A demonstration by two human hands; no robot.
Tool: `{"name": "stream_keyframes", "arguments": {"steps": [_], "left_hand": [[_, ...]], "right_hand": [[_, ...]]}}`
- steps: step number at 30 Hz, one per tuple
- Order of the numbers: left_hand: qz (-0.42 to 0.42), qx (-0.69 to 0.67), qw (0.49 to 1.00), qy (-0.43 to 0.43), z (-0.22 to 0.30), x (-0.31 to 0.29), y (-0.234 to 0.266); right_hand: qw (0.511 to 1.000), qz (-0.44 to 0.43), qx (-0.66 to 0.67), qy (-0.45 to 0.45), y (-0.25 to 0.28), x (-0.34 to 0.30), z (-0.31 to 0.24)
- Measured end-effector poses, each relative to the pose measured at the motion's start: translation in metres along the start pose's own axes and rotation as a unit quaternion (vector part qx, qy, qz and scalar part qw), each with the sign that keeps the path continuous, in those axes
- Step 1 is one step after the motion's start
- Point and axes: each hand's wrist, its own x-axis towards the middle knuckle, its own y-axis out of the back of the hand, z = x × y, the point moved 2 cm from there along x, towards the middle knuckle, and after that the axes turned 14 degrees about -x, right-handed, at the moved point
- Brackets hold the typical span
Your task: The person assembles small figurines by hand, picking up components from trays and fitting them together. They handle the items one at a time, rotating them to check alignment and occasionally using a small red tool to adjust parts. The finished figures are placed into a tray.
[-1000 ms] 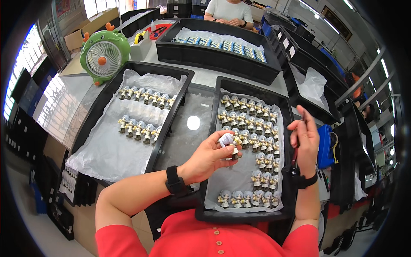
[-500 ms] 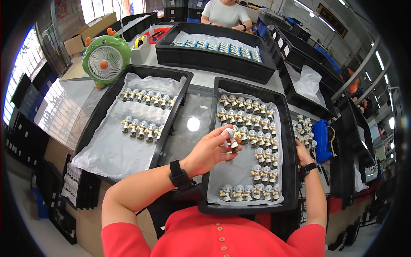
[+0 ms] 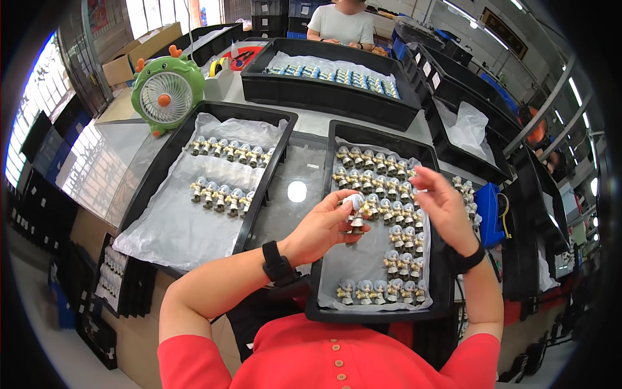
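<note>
My left hand [image 3: 322, 225] is closed around a small white-haired figurine [image 3: 356, 214] with a pale outfit and a dark base, held over the right black tray [image 3: 313, 285]. My right hand [image 3: 447, 211] hangs above that tray's right side, fingers bent toward the rows. Motion blurs its fingertips, so whether anything is between them cannot be made out. Under both hands, several rows of similar figurines [image 3: 402, 238] stand on the tray's white paper lining [image 3: 350, 262].
Left of it, another black tray [image 3: 275, 162] holds two rows of figurines. A large tray [image 3: 324, 97] of blue-toned figurines lies at the back, before a person in white [image 3: 340, 26]. A green fan [image 3: 167, 94] stands far left; a blue container [image 3: 487, 214] lies right.
My right hand has come up from beyond the right tray's far right edge and moved left over its figurines. The left hand keeps its figurine, barely shifted in place.
</note>
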Motion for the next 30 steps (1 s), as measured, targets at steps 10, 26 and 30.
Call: {"name": "stream_keyframes", "arguments": {"steps": [10,26,30], "left_hand": [[-0.065,-0.037,0.997,-0.002,-0.003,0.001,0.001],[-0.012,0.142,0.985,-0.102,-0.006,-0.005,-0.007],[-0.008,0.015,0.998,-0.055,-0.003,-0.003,-0.006]], "right_hand": [[0.978,-0.072,-0.054,0.186,-0.07,-0.003,-0.029],[0.944,0.044,-0.173,0.278,-0.077,-0.008,-0.02],[0.96,0.045,-0.126,0.245,-0.074,-0.007,-0.019]]}}
